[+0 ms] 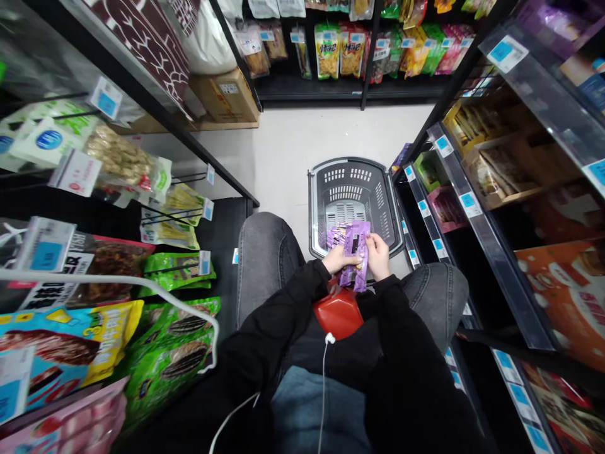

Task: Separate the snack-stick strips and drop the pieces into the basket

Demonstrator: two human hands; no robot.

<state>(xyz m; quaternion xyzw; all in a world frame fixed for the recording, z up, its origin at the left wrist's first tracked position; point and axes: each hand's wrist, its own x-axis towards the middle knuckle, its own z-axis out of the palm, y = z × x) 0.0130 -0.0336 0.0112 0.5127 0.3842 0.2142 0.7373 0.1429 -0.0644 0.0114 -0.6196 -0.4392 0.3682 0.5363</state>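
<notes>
Both my hands are on a purple snack packet [355, 249], which is upright above the near side of a grey shopping basket [317, 208]. My left hand [339, 259] grips its left edge, thumb across the front. At the packet's right edge, my right hand [378, 253] pinches with curled fingers. More purple packets [334, 236] show just behind my left hand, over or in the basket; I cannot tell which. Below my hands, a red pouch [338, 313] lies in my lap with a white cable coming from it.
Hanging snack bags [179, 315] and price tags line the left rack. Tiered shelves [466, 202] with boxes rise close on the right. A cardboard box [225, 94] stands at the far left, before the back shelf [312, 88]. Pale floor [283, 151] shows around the basket.
</notes>
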